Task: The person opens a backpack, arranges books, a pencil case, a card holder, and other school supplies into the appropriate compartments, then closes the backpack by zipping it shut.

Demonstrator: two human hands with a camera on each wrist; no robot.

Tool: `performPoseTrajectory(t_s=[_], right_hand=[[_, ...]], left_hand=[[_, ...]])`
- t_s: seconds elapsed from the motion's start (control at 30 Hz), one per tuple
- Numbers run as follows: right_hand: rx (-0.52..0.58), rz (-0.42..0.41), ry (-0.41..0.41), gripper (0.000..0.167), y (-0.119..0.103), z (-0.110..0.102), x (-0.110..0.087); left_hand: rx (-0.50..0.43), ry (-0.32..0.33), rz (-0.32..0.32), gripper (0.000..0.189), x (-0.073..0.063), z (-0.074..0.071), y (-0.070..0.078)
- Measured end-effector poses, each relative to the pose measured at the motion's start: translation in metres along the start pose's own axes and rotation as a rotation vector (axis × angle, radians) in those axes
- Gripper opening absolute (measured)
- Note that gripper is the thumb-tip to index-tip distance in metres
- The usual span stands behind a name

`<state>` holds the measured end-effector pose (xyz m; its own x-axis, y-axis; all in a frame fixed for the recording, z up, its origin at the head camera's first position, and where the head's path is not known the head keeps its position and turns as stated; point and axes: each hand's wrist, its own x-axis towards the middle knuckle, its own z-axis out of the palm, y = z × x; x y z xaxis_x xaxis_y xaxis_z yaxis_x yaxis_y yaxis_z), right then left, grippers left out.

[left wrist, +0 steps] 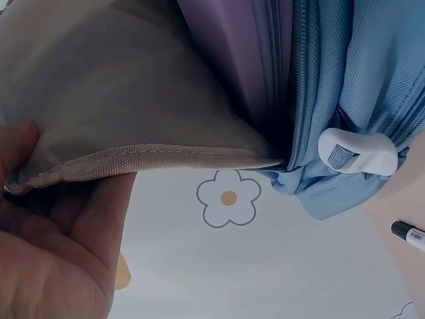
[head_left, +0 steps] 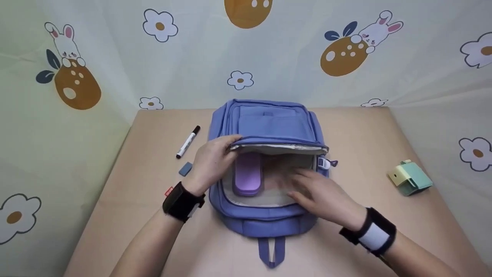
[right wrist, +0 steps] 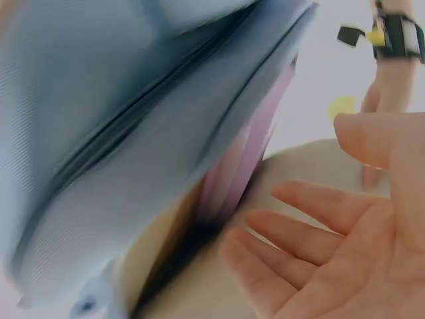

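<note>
A blue backpack [head_left: 276,227] lies on the table with its compartment unzipped. My left hand [head_left: 213,163] grips the left side of the raised flap [head_left: 273,123]; in the left wrist view, thumb and fingers pinch its lined edge [left wrist: 159,158]. Inside, at the left, rests a purple pencil case [head_left: 248,175]. Over the right part of the opening is my right hand [head_left: 326,194], slightly blurred. The right wrist view shows its fingers spread and relaxed, nothing held, beside the grey lining and the pencil case [right wrist: 255,143].
Left of the backpack lie a marker [head_left: 188,142] and a dark blue eraser [head_left: 185,169]. A small red-edged item [head_left: 168,191] is partly behind the left wrist. A green and cream box-like object [head_left: 411,178] stands at the right. A patterned cloth [head_left: 192,69] hangs behind the table.
</note>
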<state>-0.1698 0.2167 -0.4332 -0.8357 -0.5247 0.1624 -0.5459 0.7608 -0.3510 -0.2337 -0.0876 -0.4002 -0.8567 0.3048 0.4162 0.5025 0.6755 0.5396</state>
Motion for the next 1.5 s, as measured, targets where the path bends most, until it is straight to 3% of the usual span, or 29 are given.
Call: performPoseTrajectory(t_s=[0.33, 0.67, 0.9, 1.1, 1.5], right_hand=[[-0.020, 0.438, 0.116, 0.069, 0.119, -0.040, -0.063], [-0.101, 0.620, 0.103, 0.088, 0.193, -0.060, -0.098], [-0.102, 0.757, 0.022, 0.100, 0.219, -0.058, -0.125], [-0.023, 0.840, -0.025, 0.103, 0.227, -0.055, -0.130], [-0.012, 0.819, 0.052, 0.094, 0.218, -0.052, -0.130]], left_hand=[[-0.018, -0.004, 0.001, 0.028, -0.005, 0.001, -0.003], [0.003, -0.006, 0.012, 0.030, -0.007, 0.003, -0.003], [0.009, 0.000, 0.037, 0.031, -0.006, 0.004, -0.003], [-0.001, -0.005, 0.028, 0.031, -0.004, 0.004, -0.003], [0.005, 0.010, 0.034, 0.030, -0.002, 0.003, -0.003]])
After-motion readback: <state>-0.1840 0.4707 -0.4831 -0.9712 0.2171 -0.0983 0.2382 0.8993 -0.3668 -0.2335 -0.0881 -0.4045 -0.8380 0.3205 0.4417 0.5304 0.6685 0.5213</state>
